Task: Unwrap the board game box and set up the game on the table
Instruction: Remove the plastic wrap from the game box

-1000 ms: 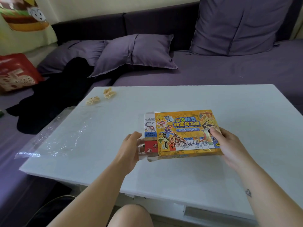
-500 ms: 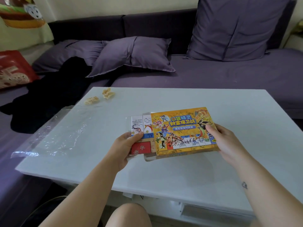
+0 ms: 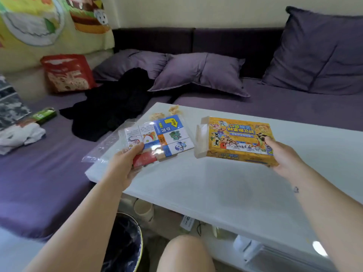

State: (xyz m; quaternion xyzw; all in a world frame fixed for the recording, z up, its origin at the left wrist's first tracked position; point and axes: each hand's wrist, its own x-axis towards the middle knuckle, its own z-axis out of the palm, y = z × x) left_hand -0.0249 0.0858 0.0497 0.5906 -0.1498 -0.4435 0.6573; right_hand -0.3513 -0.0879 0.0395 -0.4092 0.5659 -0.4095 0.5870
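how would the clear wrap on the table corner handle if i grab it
Probably floppy and very light: the clear wrap lies crumpled and sags over the table edge. Likely to slide off if nudged, since part overhangs.

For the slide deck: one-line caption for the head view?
Left hand holds the wrapped game board, right hand holds the yellow box beside it, both above the white table.
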